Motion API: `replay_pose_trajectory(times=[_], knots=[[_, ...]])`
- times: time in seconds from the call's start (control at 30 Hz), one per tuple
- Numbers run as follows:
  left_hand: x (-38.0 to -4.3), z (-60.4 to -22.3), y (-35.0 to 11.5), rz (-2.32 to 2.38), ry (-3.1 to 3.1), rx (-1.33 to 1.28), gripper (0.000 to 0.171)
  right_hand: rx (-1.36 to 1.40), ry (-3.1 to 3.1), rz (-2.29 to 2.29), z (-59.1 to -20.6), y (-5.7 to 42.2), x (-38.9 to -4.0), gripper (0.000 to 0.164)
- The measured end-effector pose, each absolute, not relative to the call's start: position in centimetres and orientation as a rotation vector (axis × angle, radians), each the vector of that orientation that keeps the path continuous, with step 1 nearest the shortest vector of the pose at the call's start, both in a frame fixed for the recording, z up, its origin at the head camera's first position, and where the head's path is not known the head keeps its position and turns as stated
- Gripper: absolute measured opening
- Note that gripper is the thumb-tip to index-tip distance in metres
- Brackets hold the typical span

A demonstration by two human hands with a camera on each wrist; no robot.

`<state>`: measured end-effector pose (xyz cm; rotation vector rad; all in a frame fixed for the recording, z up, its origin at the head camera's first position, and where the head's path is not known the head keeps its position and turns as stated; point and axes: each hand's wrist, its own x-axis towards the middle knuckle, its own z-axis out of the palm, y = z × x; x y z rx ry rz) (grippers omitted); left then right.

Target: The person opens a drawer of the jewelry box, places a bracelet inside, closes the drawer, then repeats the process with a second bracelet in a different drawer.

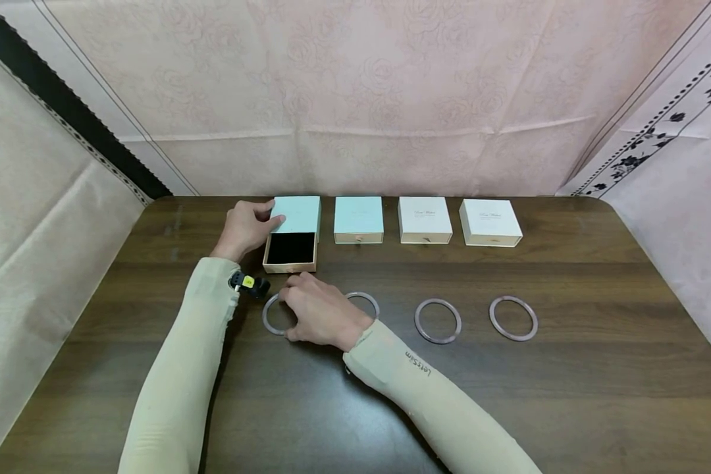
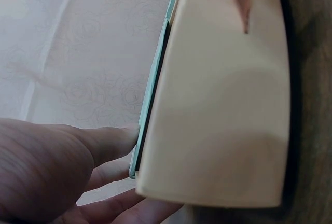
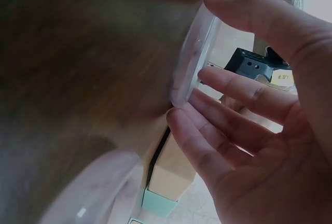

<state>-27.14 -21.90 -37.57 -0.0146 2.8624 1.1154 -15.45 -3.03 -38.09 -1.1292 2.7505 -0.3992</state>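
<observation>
My left hand (image 1: 244, 227) holds a teal drawer box (image 1: 296, 210) at its left side, with the thumb on the top. Its cream drawer (image 2: 218, 115) is pulled out toward me, baring a black lining (image 1: 290, 249). Just in front of that box, my right hand (image 1: 326, 313) has its thumb and fingertips round the rim of a pale, translucent bangle (image 3: 193, 60) lying on the table. Part of this bangle is covered by the hand in the head view. A second bangle (image 1: 372, 300) shows beside the right hand, partly hidden by it.
Along the table's back edge stand another teal box (image 1: 358, 217) and two white boxes (image 1: 424, 217), all closed. Two more bangles, a middle one (image 1: 438, 321) and a right-hand one (image 1: 513, 318), lie apart on the wooden table (image 1: 598, 368). A pale patterned cloth (image 1: 379, 99) hangs behind.
</observation>
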Motion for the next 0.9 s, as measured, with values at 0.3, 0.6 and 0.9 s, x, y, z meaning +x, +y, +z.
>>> replay_pose_trajectory(times=[0.3, 0.6, 0.9], knots=[[-27.09, -37.61, -21.89, 1.112, 2.857, -0.019, 0.055, -1.117, 2.742, -0.385, -37.9, -3.14, -15.47, 0.039], [-27.13, -37.62, -21.95, 1.12, 2.845, -0.036, 0.055, -1.093, 2.737, -0.375, -37.71, -3.22, -15.53, 0.04], [-27.21, -37.63, -21.92, 1.119, 2.858, -0.03, 0.055, -1.032, 2.762, -0.363, -37.25, -2.95, -15.55, 0.043]])
